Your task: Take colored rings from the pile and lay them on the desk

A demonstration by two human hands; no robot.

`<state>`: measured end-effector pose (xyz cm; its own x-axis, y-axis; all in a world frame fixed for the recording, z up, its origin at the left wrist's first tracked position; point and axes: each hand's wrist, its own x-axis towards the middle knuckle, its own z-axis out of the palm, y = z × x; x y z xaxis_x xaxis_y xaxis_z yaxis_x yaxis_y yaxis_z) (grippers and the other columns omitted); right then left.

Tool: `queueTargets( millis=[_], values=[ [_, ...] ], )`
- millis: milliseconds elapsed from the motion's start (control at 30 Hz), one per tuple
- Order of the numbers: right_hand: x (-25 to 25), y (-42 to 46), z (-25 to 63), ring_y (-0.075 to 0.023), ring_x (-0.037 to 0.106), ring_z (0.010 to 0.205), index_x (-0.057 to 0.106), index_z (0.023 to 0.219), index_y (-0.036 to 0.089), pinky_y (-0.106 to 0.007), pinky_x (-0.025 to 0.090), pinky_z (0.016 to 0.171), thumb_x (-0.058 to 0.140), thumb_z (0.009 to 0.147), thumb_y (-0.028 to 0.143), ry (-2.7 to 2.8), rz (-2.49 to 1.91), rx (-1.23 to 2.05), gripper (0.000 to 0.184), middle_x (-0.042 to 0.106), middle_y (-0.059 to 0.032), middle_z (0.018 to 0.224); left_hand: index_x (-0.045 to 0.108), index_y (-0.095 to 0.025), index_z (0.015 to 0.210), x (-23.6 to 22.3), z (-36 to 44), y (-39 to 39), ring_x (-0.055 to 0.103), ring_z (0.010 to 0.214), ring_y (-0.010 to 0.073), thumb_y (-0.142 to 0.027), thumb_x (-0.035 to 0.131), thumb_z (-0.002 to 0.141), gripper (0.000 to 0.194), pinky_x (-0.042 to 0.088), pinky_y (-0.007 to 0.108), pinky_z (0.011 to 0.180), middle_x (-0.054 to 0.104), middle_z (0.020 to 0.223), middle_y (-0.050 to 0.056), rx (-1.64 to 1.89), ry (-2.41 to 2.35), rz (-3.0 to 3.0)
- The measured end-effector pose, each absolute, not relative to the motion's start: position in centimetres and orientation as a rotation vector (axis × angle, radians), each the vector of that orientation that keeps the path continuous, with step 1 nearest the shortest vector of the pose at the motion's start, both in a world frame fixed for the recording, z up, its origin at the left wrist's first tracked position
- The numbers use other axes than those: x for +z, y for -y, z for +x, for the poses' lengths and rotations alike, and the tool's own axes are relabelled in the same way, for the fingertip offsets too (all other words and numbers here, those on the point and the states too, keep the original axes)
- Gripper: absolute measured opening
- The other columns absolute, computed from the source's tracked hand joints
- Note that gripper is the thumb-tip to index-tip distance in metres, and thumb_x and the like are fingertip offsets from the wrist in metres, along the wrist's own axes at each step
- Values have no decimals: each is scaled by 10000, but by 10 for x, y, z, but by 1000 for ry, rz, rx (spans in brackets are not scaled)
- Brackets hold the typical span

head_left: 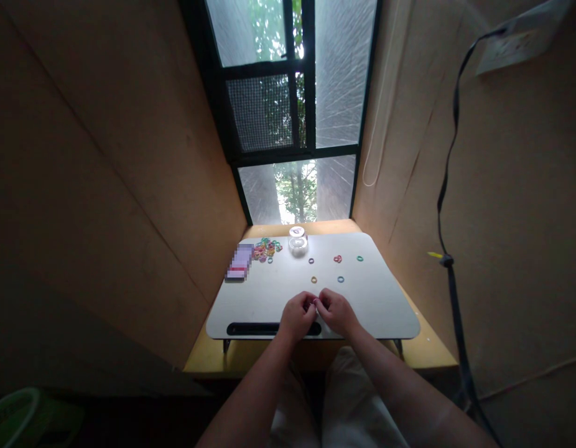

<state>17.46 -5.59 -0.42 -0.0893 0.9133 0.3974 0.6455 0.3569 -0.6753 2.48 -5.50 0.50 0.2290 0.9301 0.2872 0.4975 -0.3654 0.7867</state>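
My left hand (299, 315) and my right hand (335, 310) meet above the front of the white folding table (264, 302). Between their pinched fingertips is a small pink hair tie (315, 301), mostly covered by the fingers. Just beyond them lie a yellow hair tie (314, 280) and a blue hair tie (341, 279). In a row farther back are a purple hair tie (311, 261), a small red cluster of hair ties (338, 259) and a green hair tie (359, 258). At the back left, a mixed-colour heap of hair ties (266, 249) is spread out.
A clear jar (298, 242) stands at the table's back edge. A phone (240, 262), blurred out, lies on the left. A black slot (253, 328) runs along the front edge. Walls rise on both sides, and a black cable (449, 186) hangs at the right.
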Motion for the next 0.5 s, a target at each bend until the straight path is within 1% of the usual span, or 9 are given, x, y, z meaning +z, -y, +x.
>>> queueTargets(
  millis=[267,500],
  values=[
    [-4,56,175,-112,467,540,507,675,199,-222,316,526,499,817,299,1812,-1363,412,174,550,16,594,636,-184,865,10,26,57,539,660,117,-218,489,777,175,404,237,634,641,752,4,1015,-1302,1958],
    [-5,56,175,-117,479,546,509,684,202,-225,327,538,497,823,311,1819,-1364,413,177,556,14,600,638,-186,863,8,26,56,532,636,114,-229,499,777,169,400,233,615,636,732,1,1023,-1302,1957]
  ],
)
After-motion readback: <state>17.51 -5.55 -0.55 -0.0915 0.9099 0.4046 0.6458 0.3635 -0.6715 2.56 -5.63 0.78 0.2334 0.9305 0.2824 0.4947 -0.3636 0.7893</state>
